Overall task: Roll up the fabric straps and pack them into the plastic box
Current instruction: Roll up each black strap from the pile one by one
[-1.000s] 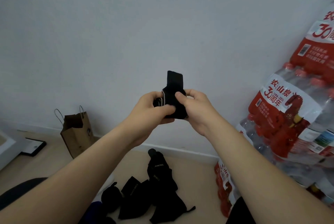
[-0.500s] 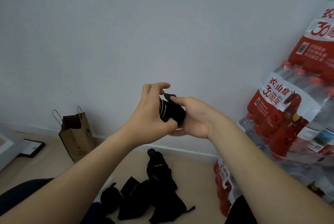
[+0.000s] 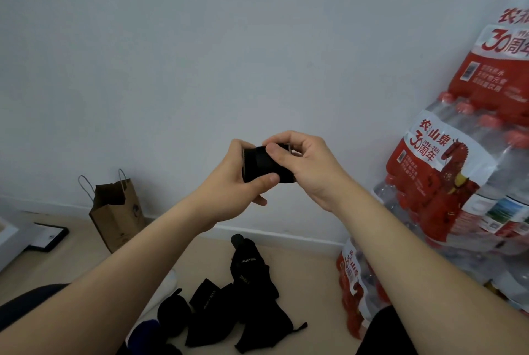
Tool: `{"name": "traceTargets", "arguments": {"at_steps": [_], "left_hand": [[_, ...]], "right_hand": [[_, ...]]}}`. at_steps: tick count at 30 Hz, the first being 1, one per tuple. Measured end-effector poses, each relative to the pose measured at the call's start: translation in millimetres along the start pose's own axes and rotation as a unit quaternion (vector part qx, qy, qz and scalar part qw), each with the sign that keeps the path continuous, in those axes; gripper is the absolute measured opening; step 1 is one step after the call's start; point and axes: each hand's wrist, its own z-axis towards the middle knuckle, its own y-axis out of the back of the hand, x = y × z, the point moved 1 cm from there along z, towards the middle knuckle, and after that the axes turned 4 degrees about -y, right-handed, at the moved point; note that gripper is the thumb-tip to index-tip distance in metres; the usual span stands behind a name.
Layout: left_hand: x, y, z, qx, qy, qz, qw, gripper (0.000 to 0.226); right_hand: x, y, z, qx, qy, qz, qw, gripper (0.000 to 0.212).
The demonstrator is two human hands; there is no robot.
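Both hands closed on rolled strap (image 3: 264, 167) mid-air: left hand (image 3: 229, 182) clamps the coil, right hand (image 3: 303, 162) pinches the end so it won't unwind; loose straps (image 3: 237, 303) on floor, box not visible

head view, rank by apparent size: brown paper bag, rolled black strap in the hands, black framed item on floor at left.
1. Brown paper bag, standing by the wall: clearly largest.
2. Rolled black fabric strap, held between the left hand and right hand; much nearer the camera, so unsure against 3.
3. Flat black framed item.
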Motion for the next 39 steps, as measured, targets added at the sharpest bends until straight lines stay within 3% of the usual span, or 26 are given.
{"name": "traceTargets", "arguments": {"at_steps": [5,6,10,12,14,17,22,25,27,29,31,33,34,36,39], "left_hand": [[-7.7,-1.0,-9.3,0.005,-0.078,0.022,0.997,0.041],[-10.3,-0.6,-12.1,0.016,-0.103,0.041,0.994,0.042],[-18.9,-4.3,-26.5,0.035,-0.187,0.165,0.968,0.054],[-18.7,-10.6,-35.6,0.037,-0.217,0.218,0.951,0.055],[-17.8,-16.3,-46.3,0.036,-0.212,0.225,0.95,0.053],[-17.8,-17.8,-62.7,0.035,-0.187,0.23,0.954,0.056],[-16.5,-10.7,-94.4,0.08,-0.185,0.253,0.946,0.057],[-4.4,-8.6,-114.9,0.131,-0.156,0.227,0.952,0.044],[13.1,-3.5,-124.2,0.175,-0.117,0.222,0.952,0.039],[36.5,5.7,-129.6,0.232,-0.082,0.268,0.932,0.042],[65.8,17.5,-132.4,0.285,-0.046,0.338,0.896,0.046],[100.0,27.1,-137.7,0.306,0.019,0.39,0.868,0.047],[118.6,29.6,-142.2,0.304,0.053,0.402,0.862,0.048],[159.3,30.0,-155.4,0.277,0.111,0.413,0.861,0.052],[219.4,19.4,-183.0,0.215,0.192,0.403,0.869,0.051]], "right_hand": [[0.8,-11.5,-4.3,-0.042,0.064,-0.049,0.996,0.003],[1.1,-13.4,-6.3,-0.038,0.049,-0.05,0.997,0.012],[-0.5,-16.4,-20.4,0.069,-0.149,0.02,0.986,0.049],[-5.4,-21.4,-26.0,0.043,-0.194,-0.001,0.98,0.045],[-10.7,-29.0,-30.9,-0.025,-0.195,-0.01,0.98,0.033],[-9.6,-39.2,-43.3,-0.089,-0.181,-0.006,0.979,0.033],[-10.3,-47.2,-69.7,-0.067,-0.175,-0.039,0.981,0.04],[-26.6,-50.5,-87.8,-0.056,-0.154,-0.158,0.974,0.043],[-42.8,-51.4,-100.3,-0.027,-0.126,-0.295,0.947,0.042],[-62.4,-54.7,-113.2,0.07,-0.103,-0.411,0.903,0.035],[-86.3,-58.9,-124.8,0.19,-0.064,-0.576,0.792,0.019],[-110.0,-65.5,-136.6,0.286,-0.013,-0.703,0.651,0.021],[-122.4,-67.4,-140.5,0.321,-0.013,-0.731,0.602,0.022],[-146.7,-67.9,-144.4,0.36,-0.059,-0.735,0.571,0.02],[-184.0,-70.5,-140.6,0.378,-0.112,-0.709,0.585,0.022]]}}
